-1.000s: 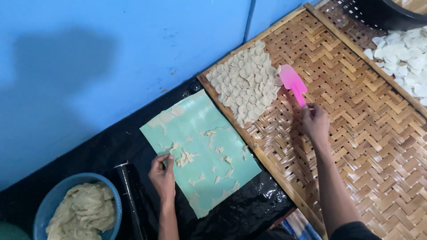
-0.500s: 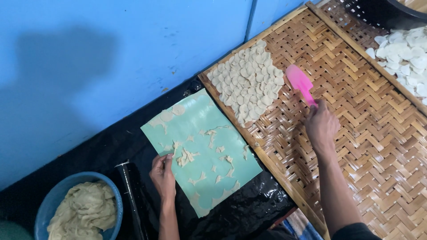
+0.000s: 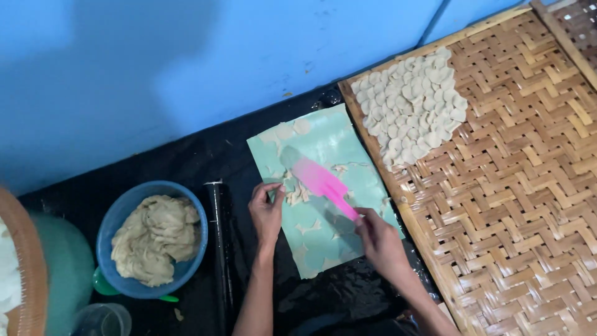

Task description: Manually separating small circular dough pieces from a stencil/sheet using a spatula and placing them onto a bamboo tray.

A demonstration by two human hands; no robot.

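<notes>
Your right hand (image 3: 380,239) has swung off the woven tray (image 3: 516,205) and back over the green sheet (image 3: 323,186), carrying the pink spatula (image 3: 323,182) with it; half a second ago that blade was out on the tray beside the pale discs (image 3: 413,106).

Largest first: the tray lies to the right of your right hand, with the discs packed in a patch at its far left corner. Between your two hands sits the sheet, flat on black plastic (image 3: 205,155), dotted with thin dough scraps (image 3: 297,194) and a few cut rounds. Left of your left hand (image 3: 266,210) runs a dark roller (image 3: 219,242), and beyond it a blue bowl (image 3: 124,218) of dough (image 3: 154,239).

Your right hand is closed around the spatula's handle end, the blade slanting up and away from you over the sheet's middle. Your left hand is narrowed, fingertips (image 3: 277,190) pinching or pressing at the sheet's left edge beside the scraps; whether it grips anything I cannot tell.

Judging by its look, the rolled dough is thin, soft and likely to tear or stick, so slide the blade flat under each piece rather than pinching it. The spatula seems light and a little flexible; hold it low on the handle, as you do.
</notes>
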